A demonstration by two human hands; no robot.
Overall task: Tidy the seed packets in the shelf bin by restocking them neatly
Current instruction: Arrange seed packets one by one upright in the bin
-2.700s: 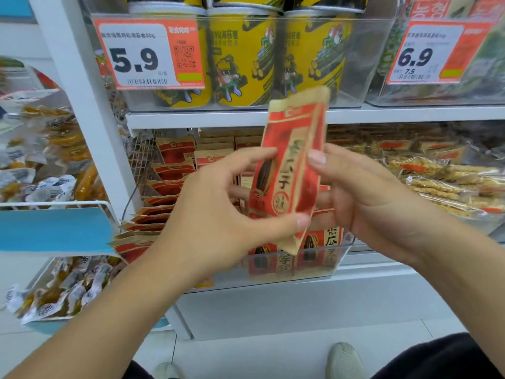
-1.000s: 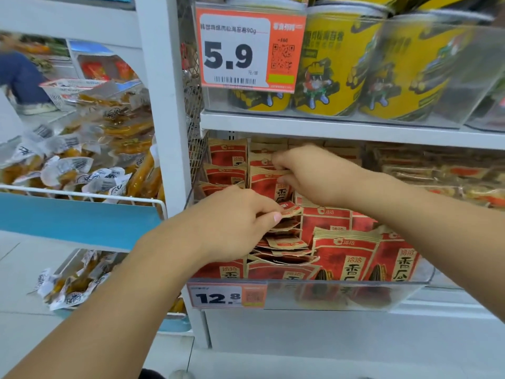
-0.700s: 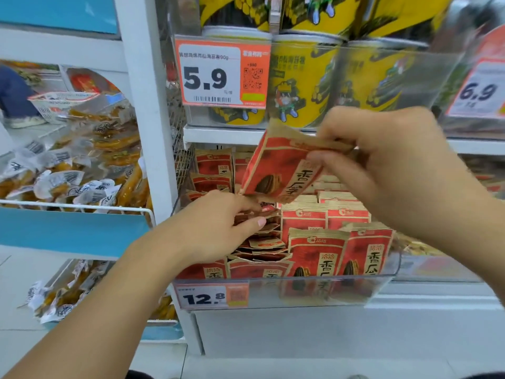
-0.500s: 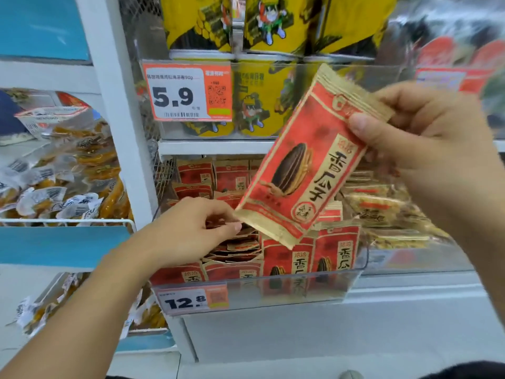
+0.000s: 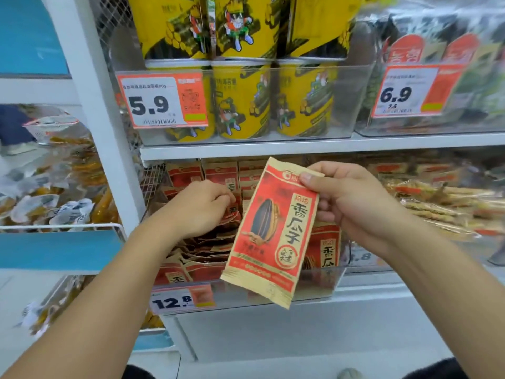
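**Seed packet held clear of the bin, ready for restocking**

A red-and-tan sunflower seed packet (image 5: pixel 269 233) hangs upright in front of the clear shelf bin (image 5: pixel 314 289), pinched by its top corner between thumb and fingers of the right hand (image 5: pixel 352 203). The left hand (image 5: pixel 196 209) reaches into the bin's left side, fingers curled down among the loose, toppled packets (image 5: pixel 202 250); whether it grips one cannot be told. The step in hand appears to be sorting; next, the held packet likely needs slotting upright beside the standing row (image 5: pixel 326 250). A 12.8 price tag (image 5: pixel 181 299) fronts the bin.
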